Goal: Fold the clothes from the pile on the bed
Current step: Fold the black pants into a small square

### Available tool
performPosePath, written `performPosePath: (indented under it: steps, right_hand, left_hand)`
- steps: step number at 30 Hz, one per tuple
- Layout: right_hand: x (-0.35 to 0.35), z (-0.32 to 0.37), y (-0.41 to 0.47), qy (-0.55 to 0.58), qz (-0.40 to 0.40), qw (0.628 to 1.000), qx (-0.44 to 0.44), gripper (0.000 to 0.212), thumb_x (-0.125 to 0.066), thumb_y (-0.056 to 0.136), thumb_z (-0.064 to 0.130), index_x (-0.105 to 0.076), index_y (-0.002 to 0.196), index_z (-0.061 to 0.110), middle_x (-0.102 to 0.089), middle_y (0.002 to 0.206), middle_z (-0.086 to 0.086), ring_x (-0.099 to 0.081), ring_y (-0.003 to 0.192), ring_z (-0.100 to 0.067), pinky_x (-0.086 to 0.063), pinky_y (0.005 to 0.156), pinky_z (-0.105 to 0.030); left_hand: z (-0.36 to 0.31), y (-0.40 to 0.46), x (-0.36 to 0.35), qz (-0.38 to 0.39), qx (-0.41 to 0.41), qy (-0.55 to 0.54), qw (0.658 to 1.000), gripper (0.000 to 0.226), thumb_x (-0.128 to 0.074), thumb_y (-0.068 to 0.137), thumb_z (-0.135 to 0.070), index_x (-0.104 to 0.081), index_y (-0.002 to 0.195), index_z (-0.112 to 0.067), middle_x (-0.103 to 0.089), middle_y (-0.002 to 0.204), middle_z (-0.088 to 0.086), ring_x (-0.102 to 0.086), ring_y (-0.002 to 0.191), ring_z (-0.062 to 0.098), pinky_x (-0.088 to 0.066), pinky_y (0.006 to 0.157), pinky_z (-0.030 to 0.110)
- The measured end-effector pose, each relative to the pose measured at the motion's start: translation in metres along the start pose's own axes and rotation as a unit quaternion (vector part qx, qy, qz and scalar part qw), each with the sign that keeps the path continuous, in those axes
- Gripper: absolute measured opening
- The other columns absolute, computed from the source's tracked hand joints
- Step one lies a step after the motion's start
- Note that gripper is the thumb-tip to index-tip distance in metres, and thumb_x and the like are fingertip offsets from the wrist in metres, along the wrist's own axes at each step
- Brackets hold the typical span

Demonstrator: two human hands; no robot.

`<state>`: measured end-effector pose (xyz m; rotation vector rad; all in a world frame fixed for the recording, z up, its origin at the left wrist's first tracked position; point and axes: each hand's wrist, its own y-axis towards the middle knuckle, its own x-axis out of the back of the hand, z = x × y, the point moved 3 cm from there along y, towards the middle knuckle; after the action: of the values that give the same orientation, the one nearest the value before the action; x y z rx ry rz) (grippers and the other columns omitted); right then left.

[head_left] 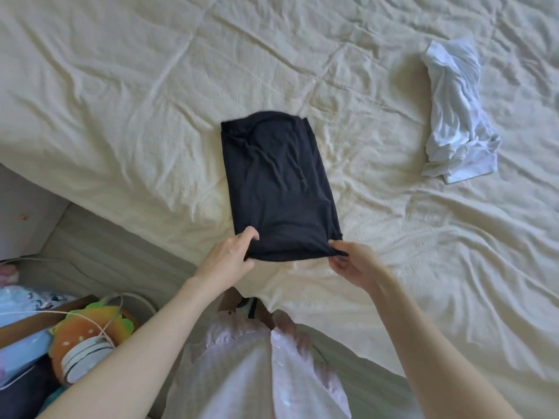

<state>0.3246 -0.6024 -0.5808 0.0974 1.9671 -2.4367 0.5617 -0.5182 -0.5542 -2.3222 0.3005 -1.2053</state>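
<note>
left hand (pixel 228 256): pinches the near left corner of the black garment (pixel 279 186)
right hand (pixel 352 263): pinches its near right corner
black garment: folded oblong, flat on the bed (pixel 121 86) (cream, rumpled)
white garment (pixel 459 116): crumpled, far right

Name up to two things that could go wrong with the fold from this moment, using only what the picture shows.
1. Both hands, left hand and right hand, pinch only the near corners of the black garment, so lifting may let the middle sag and the layers slip apart.
2. Its creased top may get folded in.
</note>
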Motion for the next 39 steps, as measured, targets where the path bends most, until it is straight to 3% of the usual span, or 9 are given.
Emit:
performPosePath:
  steps: [7, 13, 19, 22, 26, 29, 32, 35, 39]
  right_hand:
    - [0.024, -0.011, -0.053, -0.115, -0.020, 0.992, -0.050, 0.003, -0.059, 0.088, -0.001, -0.060, 0.085, -0.002, -0.062, 0.066, -0.010, -0.059, 0.058, -0.017, -0.050, 0.049, -0.023]
    - [-0.030, 0.061, -0.046, -0.082, -0.017, 0.995, 0.047, 0.009, -0.058, 0.089, 0.001, -0.061, 0.081, -0.002, -0.055, 0.049, -0.007, -0.050, 0.035, -0.007, -0.042, 0.037, -0.016]
    - [-0.104, 0.133, 0.003, -0.142, -0.047, 0.976, 0.157, 0.010, -0.056, 0.089, 0.005, -0.059, 0.080, 0.004, -0.059, 0.070, -0.009, -0.049, 0.047, -0.008, -0.042, 0.047, -0.016]
    - [-0.125, 0.132, 0.018, -0.299, -0.127, 0.891, 0.318, 0.010, -0.053, 0.091, 0.020, -0.058, 0.096, 0.012, -0.060, 0.089, -0.002, -0.056, 0.068, -0.010, -0.041, 0.059, -0.017]
    - [-0.122, 0.070, 0.009, -0.473, -0.128, 0.680, 0.545, 0.033, -0.048, 0.097, 0.024, -0.057, 0.127, 0.013, -0.053, 0.131, -0.006, -0.049, 0.122, -0.021, -0.042, 0.099, -0.031]
    - [-0.104, 0.027, 0.021, -0.628, -0.091, 0.580, 0.511, 0.043, -0.042, 0.101, 0.028, -0.043, 0.142, 0.017, -0.031, 0.153, -0.010, -0.024, 0.143, -0.027, -0.020, 0.116, -0.044]
    - [-0.090, 0.022, 0.040, -0.674, -0.063, 0.591, 0.438, 0.047, -0.035, 0.101, 0.037, -0.031, 0.147, 0.028, -0.017, 0.158, -0.002, -0.011, 0.146, -0.022, -0.009, 0.118, -0.046]
    - [-0.093, 0.046, 0.038, -0.599, -0.070, 0.628, 0.491, 0.038, -0.052, 0.096, 0.034, -0.057, 0.130, 0.019, -0.045, 0.143, -0.007, -0.040, 0.132, -0.026, -0.031, 0.109, -0.047]
    - [-0.086, 0.088, 0.045, -0.411, -0.143, 0.828, 0.352, 0.050, -0.063, 0.084, 0.047, -0.055, 0.119, 0.012, -0.054, 0.113, 0.001, -0.053, 0.099, -0.015, -0.043, 0.081, -0.028]
  left_hand:
    - [-0.001, -0.025, 0.017, 0.234, 0.043, -0.246, 0.940, 0.025, -0.061, 0.082, -0.011, -0.062, 0.098, -0.030, -0.066, 0.094, -0.002, -0.061, 0.085, 0.013, -0.046, 0.075, 0.023]
    - [0.017, 0.012, 0.063, 0.000, 0.079, -0.403, 0.912, 0.022, -0.063, 0.089, -0.017, -0.059, 0.103, -0.035, -0.062, 0.113, -0.005, -0.057, 0.109, 0.011, -0.046, 0.091, 0.025]
    - [0.042, 0.084, 0.079, -0.123, 0.214, -0.467, 0.849, 0.027, -0.049, 0.096, -0.039, -0.061, 0.102, -0.017, -0.065, 0.104, 0.000, -0.063, 0.092, 0.013, -0.052, 0.069, 0.024]
    - [0.057, 0.104, 0.066, -0.121, 0.240, -0.457, 0.848, 0.026, -0.046, 0.098, -0.033, -0.059, 0.104, -0.012, -0.063, 0.111, 0.005, -0.062, 0.099, 0.019, -0.055, 0.080, 0.033]
    - [0.063, 0.093, 0.044, -0.184, 0.225, -0.435, 0.852, 0.031, -0.049, 0.096, -0.037, -0.058, 0.112, -0.013, -0.062, 0.108, -0.002, -0.059, 0.101, 0.015, -0.050, 0.088, 0.031]
    - [0.066, 0.076, 0.022, -0.210, 0.245, -0.390, 0.862, 0.027, -0.052, 0.093, -0.040, -0.056, 0.104, -0.016, -0.059, 0.095, -0.008, -0.057, 0.087, 0.009, -0.045, 0.074, 0.022]
    - [0.065, 0.071, 0.014, -0.208, 0.272, -0.380, 0.859, 0.026, -0.057, 0.090, -0.041, -0.056, 0.100, -0.016, -0.059, 0.090, -0.010, -0.056, 0.084, 0.009, -0.043, 0.067, 0.019]
    - [0.066, 0.079, 0.021, -0.174, 0.313, -0.456, 0.815, 0.033, -0.058, 0.090, -0.042, -0.058, 0.109, -0.016, -0.064, 0.106, -0.003, -0.062, 0.098, 0.020, -0.052, 0.087, 0.037]
    - [0.073, 0.084, 0.032, -0.102, 0.321, -0.522, 0.784, 0.035, -0.059, 0.088, -0.048, -0.064, 0.104, -0.017, -0.070, 0.103, 0.000, -0.066, 0.097, 0.018, -0.055, 0.086, 0.040]
